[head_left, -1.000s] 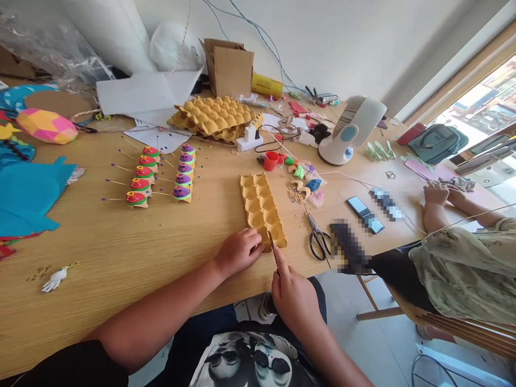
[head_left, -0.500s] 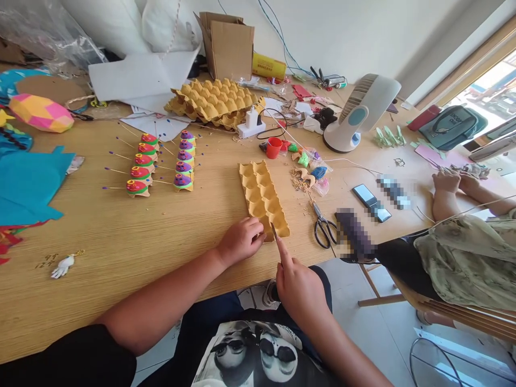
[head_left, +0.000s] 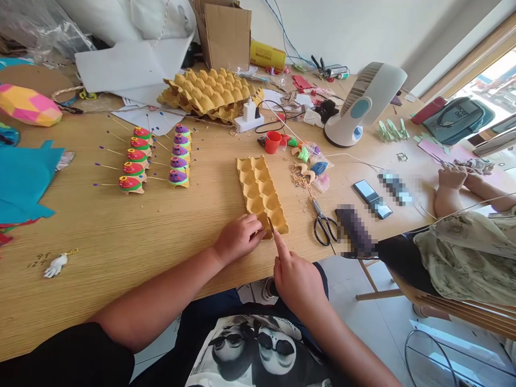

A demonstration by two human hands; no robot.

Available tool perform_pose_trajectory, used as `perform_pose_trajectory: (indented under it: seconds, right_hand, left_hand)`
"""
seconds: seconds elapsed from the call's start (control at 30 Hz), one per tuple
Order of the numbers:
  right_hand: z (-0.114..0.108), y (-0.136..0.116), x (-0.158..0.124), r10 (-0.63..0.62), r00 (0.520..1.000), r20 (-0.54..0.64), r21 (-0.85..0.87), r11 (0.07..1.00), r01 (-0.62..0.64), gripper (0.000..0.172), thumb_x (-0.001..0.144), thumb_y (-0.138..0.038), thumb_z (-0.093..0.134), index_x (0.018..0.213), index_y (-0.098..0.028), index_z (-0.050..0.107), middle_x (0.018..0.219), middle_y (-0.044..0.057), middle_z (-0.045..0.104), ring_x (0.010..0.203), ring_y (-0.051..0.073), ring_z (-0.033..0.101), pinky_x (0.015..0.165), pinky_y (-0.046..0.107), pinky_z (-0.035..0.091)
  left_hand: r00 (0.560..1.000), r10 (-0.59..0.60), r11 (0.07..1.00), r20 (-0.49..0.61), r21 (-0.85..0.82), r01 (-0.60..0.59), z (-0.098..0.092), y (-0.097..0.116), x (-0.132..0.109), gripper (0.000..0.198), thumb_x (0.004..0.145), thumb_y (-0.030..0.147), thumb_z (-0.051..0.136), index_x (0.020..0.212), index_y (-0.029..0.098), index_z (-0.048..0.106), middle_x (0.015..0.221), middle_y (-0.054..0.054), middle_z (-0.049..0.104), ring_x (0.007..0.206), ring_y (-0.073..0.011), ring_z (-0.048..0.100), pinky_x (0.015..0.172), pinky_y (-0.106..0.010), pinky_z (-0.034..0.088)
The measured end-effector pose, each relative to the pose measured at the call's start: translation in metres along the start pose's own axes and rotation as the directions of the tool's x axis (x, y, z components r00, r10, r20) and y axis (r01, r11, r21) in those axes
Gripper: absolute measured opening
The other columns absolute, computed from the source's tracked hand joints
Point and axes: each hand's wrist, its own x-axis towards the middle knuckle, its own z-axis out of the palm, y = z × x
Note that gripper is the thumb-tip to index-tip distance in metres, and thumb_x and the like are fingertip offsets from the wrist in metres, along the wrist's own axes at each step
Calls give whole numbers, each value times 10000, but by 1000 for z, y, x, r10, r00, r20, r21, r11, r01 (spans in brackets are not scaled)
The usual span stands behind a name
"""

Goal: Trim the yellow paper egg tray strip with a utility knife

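A yellow pulp egg carton strip [head_left: 263, 189] with two rows of cups lies on the wooden table in front of me. My left hand [head_left: 238, 236] is closed on its near left corner, fingers curled over the edge. In my right hand [head_left: 299, 279] is a slim knife [head_left: 270, 223], its dark blade touching the carton between the two nearest cups. My index finger stretches along the blade's back; the handle is hidden in my palm. Black-handled scissors [head_left: 321, 223] lie right of the carton.
Painted egg-cup pieces with cotton swabs stand in a red row [head_left: 134, 169] and a purple row [head_left: 179, 161] on the left. Stacked egg trays [head_left: 209, 91], a red cup [head_left: 273, 142] and a white fan [head_left: 365, 105] are farther back. Another person's hands [head_left: 452, 177] rest at right.
The knife blade has shifted slightly forward along the carton. My left hand keeps its hold on the corner. The whole view has moved a little.
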Motion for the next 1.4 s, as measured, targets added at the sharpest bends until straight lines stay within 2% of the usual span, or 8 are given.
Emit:
perform_pose_trajectory:
  seconds: [0.17, 0.33, 0.53, 0.73, 0.9, 1.07, 1.23, 1.4]
  right_hand:
    - [-1, 2, -6, -21, 999, 27, -19, 1000, 21, 648, 992, -212, 394, 1620, -220, 235, 866, 37, 734, 689, 184, 708, 533, 257, 414]
    - [0, 0, -2, -3, 1000, 28, -22, 1000, 4, 646, 988, -214, 404, 1615, -217, 248, 857, 42, 738, 703, 177, 714, 542, 241, 425]
    - [0, 1, -6, -34, 998, 55, -38, 999, 36, 659, 984, -208, 405, 1621, -208, 237, 841, 36, 727, 672, 181, 700, 530, 253, 423]
    - [2, 0, -3, -18, 999, 48, -43, 999, 20, 666, 975, -209, 412, 1619, -208, 244, 835, 34, 724, 684, 189, 703, 530, 262, 426]
    - [2, 3, -6, -45, 998, 49, -14, 999, 46, 660, 977, -202, 411, 1617, -201, 250, 852, 40, 728, 682, 178, 698, 541, 257, 431]
    - [2, 1, -2, -13, 999, 35, 11, 1000, 12, 650, 983, -217, 400, 1616, -210, 254, 837, 37, 727, 688, 178, 702, 535, 245, 427]
    - [2, 2, -7, -22, 997, 69, -1, 1000, 22, 651, 985, -211, 404, 1618, -209, 252, 847, 47, 727, 689, 177, 703, 552, 242, 442]
    - [5, 0, -4, -5, 999, 41, 5, 1000, 5, 649, 985, -221, 399, 1617, -221, 254, 858, 44, 730, 702, 176, 707, 552, 238, 442]
  left_hand:
    - [1000, -25, 1000, -11, -10, 25, -1, 1, 0, 211, 966, 297, 570, 785, 200, 616, 828, -34, 621, 810, -185, 583, 703, -316, 449]
    - [1000, -28, 999, -12, -33, 28, -1, 1, 0, 247, 964, 298, 565, 739, 198, 587, 791, -30, 597, 773, -175, 570, 695, -311, 448]
    - [999, -30, 998, -11, -48, 30, -1, 1, 0, 181, 952, 273, 586, 790, 197, 612, 819, -32, 616, 791, -178, 575, 710, -316, 453]
    - [1000, -27, 999, -13, -40, 27, -1, 1, 0, 200, 956, 272, 574, 772, 195, 593, 809, -33, 602, 786, -182, 566, 702, -316, 451]
    - [1000, -17, 999, -8, -50, 17, -2, 1, 0, 188, 960, 254, 563, 785, 193, 597, 823, -36, 613, 802, -186, 570, 722, -326, 459]
    - [1000, -27, 998, 1, -50, 27, -3, 2, 0, 226, 965, 276, 557, 756, 195, 581, 809, -37, 599, 792, -188, 562, 715, -329, 456]
    - [999, -35, 997, 8, -67, 36, -2, 2, 0, 193, 963, 262, 564, 787, 195, 607, 824, -37, 620, 815, -187, 575, 734, -329, 462]
    - [999, -32, 996, -3, -79, 32, -2, 1, 0, 278, 971, 327, 572, 726, 196, 584, 788, -32, 598, 777, -180, 566, 706, -324, 451]
